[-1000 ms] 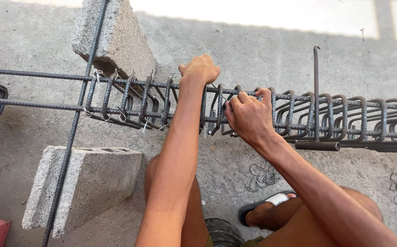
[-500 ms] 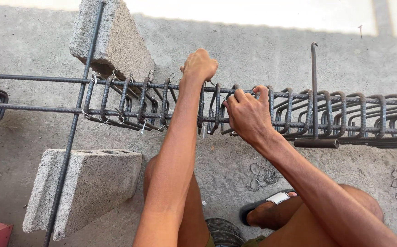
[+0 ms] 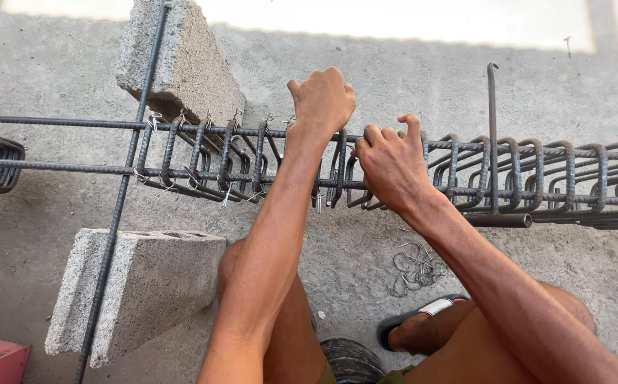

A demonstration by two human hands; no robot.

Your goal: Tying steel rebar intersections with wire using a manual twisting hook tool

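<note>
A rebar cage (image 3: pixel 465 174) is seen from above, its long axis running straight across the view, carried at one end on two grey concrete blocks (image 3: pixel 181 67) and crossed there by a single loose bar (image 3: pixel 120 206). Both hands are set on the cage near its middle. The left hand (image 3: pixel 323 99) is closed in a fist over the far top bar (image 3: pixel 53 122), gripping it. The right hand (image 3: pixel 391 163) lies just beside it, slightly nearer the body, its fingers (image 3: pixel 376 135) curled around a stirrup (image 3: pixel 337 171) at the near top bar – the nearer hand to the untied, bunched stirrups that stretch away past it. Beyond the left hand, tied stirrups (image 3: pixel 202 153) stand evenly spaced, with wire ends showing. A hooked steel tool (image 3: pixel 492 135) rests across the cage beyond the right hand. Loose wire ties (image 3: pixel 412 267) lie on the concrete floor (image 3: pixel 39 284) below the right forearm – beside a sandalled foot (image 3: pixel 423 323).
</note>
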